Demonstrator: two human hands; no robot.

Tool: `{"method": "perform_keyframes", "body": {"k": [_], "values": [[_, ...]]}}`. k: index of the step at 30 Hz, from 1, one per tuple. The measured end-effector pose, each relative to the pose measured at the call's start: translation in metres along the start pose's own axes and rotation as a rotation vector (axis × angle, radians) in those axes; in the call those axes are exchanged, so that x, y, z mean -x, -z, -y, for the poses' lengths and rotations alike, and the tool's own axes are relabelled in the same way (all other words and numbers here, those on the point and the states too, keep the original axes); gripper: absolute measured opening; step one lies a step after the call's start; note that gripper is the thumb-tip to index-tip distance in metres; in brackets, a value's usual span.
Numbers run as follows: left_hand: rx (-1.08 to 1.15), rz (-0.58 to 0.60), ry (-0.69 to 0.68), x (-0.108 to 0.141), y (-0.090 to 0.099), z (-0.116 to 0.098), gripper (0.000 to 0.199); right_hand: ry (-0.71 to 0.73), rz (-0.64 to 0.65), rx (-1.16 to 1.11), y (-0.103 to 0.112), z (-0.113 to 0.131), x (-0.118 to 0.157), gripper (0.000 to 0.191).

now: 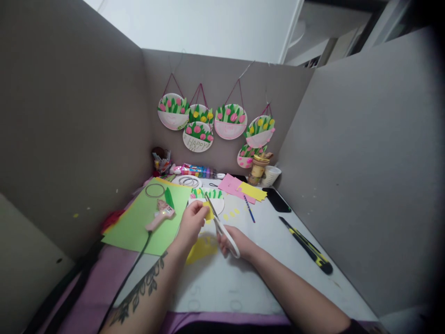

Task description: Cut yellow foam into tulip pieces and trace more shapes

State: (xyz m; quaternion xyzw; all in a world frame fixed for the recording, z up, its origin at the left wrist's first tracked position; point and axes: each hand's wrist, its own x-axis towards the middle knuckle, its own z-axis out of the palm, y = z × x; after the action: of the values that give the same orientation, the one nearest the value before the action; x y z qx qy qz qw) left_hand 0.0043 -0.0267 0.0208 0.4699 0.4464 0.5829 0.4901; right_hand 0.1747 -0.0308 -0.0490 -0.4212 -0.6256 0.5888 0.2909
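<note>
Between thumb and fingers, my left hand [194, 220] pinches a small piece of yellow paper [209, 212]. My right hand [236, 242] grips white-handled scissors [227, 239], whose blades point up and lie at the edge of that piece. Just behind them rests a paper-plate flower basket [217, 204] with green leaves and pink and yellow blooms, partly covered by my left hand and the blades. Small yellow cut-outs [232, 215] lie right of the scissors. Below my hands is a larger yellow paper [201, 250], partly hidden by my left wrist.
A pink glue gun [162, 218] with a black cord lies on green paper sheets [128, 232] at left. To the right are a pencil [249, 208], pink paper [231, 185], yellow paper [253, 190], a phone [277, 199] and a utility knife [308, 246]. Finished plate baskets [231, 130] hang behind.
</note>
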Motion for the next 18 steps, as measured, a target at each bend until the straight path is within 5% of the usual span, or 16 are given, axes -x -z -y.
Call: {"method": "perform_keyframes", "body": {"k": [18], "values": [[-0.043,0.029,-0.018,-0.0006,0.0011,0.0004,0.019,-0.007,0.008,-0.012,0.0012,-0.0001,-0.0012,0.012]]}}
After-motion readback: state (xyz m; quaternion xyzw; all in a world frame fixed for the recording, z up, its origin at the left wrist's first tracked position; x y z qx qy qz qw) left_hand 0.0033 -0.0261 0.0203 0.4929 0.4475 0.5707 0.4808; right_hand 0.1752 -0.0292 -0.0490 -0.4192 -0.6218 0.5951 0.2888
